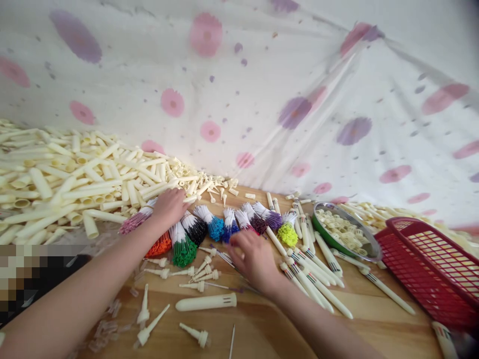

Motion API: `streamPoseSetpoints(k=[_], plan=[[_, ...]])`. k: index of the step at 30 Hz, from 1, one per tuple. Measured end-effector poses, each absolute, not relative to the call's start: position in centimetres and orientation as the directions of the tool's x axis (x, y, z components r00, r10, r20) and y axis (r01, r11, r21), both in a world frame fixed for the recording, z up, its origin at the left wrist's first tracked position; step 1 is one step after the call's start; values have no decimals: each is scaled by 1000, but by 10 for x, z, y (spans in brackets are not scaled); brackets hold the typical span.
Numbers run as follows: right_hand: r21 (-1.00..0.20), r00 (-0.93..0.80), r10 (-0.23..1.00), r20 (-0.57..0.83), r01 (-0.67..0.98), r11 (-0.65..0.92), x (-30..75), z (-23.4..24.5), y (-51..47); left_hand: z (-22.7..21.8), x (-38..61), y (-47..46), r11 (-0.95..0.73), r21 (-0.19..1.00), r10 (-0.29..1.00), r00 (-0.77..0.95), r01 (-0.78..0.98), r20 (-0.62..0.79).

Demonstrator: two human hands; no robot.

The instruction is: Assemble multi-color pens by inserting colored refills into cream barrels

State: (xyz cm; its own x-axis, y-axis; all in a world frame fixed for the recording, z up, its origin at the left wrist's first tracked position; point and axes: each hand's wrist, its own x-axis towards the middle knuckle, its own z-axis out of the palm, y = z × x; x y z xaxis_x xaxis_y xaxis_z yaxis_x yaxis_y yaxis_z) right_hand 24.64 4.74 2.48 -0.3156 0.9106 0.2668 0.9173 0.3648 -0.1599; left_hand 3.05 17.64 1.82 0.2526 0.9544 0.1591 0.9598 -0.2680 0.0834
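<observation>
Toward the worktop's [277, 331] far edge, your left hand [170, 205] and right hand [255, 259] curl, grips unclear; bundled refills [183, 244] likely light, bendy: pinch mid-shaft.

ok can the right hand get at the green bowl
Probably yes; between the right hand and the green bowl lie a yellow bundle and some cream barrels, seemingly low enough to reach over.

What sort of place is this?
Probably a small workshop, perhaps in a home: a wooden table holds a big heap of pale tubes, color-sorted bundles and a red basket.
</observation>
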Motion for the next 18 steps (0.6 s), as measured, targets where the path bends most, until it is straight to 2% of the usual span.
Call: streamPoseSetpoints(k=[3, 8, 13, 18], plan=[[-109, -97, 973, 210, 987, 122, 252, 46, 116, 14, 32, 186, -258, 63, 962, 251, 964, 109], [-62, 44, 991, 125, 997, -36, 260, 33, 209, 13, 32, 191, -278, 45, 960, 276, 959, 52], [-57, 83, 995, 55, 995, -80, 260, 19, 235, 20, 26, 178, -332, 53, 941, 327, 942, 90], [-159, 2, 997, 74, 987, 10, 251, 44, 208, 26, 8, 146, -363, 71, 926, 351, 929, 142]])
